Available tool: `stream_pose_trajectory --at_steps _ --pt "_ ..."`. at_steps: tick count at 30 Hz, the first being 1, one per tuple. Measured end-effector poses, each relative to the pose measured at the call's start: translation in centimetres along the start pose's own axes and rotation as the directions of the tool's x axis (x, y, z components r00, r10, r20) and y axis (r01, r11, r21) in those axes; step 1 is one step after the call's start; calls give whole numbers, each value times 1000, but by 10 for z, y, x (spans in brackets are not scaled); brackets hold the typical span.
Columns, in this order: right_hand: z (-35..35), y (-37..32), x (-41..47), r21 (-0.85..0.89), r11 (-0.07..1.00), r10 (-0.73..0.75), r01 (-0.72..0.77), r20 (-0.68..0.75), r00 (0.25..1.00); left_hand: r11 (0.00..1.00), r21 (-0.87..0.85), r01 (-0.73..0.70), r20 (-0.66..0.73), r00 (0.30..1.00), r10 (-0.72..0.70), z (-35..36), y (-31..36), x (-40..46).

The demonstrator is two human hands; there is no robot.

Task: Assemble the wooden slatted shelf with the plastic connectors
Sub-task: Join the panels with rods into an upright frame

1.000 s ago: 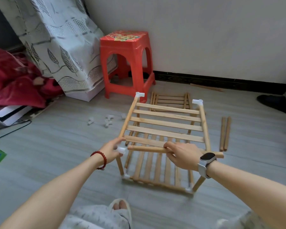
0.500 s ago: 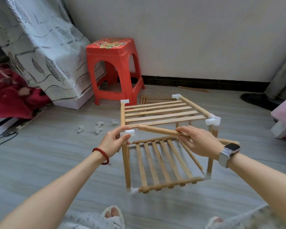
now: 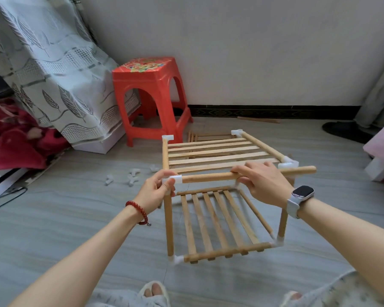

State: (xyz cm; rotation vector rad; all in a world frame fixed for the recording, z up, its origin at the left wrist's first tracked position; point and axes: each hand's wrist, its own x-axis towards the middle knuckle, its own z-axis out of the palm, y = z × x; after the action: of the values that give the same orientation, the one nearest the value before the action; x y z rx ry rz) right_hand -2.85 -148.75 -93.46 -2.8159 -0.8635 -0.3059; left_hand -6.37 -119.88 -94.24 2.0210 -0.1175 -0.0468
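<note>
The dowel [image 3: 208, 177] now sits with its left end in the near-left connector [image 3: 173, 180], where a second ago it floated loose above the frame; its right end still overshoots the near-right connector [image 3: 288, 163]. Left hand [image 3: 156, 192] pinches that left connector, right hand [image 3: 262, 185] grasps the dowel. The shelf stands mid-floor: two slatted panels, four posts, eight corner connectors, roughly four spares on the floor [image 3: 129, 177].
</note>
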Motion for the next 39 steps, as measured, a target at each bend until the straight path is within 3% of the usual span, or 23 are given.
stream_pose_trajectory --at_steps 4,7,10,13,17,24,29,33,36,39 --pt "1 -1 0 -68 996 -67 59 -121 990 1000 -10 5 30 1000 -4 0 4 -3" --pt "5 -12 0 -63 996 -78 70 -144 986 980 -159 119 -60 990 -130 7 1 -2" --pt "11 -25 2 -64 994 -93 84 -163 982 871 -438 223 -170 931 -324 14 0 5" --pt "21 -33 7 -42 992 -127 122 -161 979 752 -573 326 -139 865 -481 9 -1 8" --pt "32 -39 14 -22 993 -118 115 -170 978 735 -562 380 -136 834 -535 4 -2 5" --pt "51 -53 23 40 973 -218 229 -183 959 814 -444 375 -102 881 -461 2 -5 -2" --pt "41 -61 37 78 976 -210 202 105 972 796 -427 430 -114 847 -519 -3 -26 -6" --pt "41 -78 38 68 979 -202 192 202 958 835 -316 451 -249 810 -531 -5 -38 2" --pt "52 -85 33 84 978 -210 192 382 900 830 -218 514 -294 776 -558 -2 -49 4" --pt "66 -81 19 108 981 -194 161 580 791 815 -174 553 -284 764 -579 13 -55 1"
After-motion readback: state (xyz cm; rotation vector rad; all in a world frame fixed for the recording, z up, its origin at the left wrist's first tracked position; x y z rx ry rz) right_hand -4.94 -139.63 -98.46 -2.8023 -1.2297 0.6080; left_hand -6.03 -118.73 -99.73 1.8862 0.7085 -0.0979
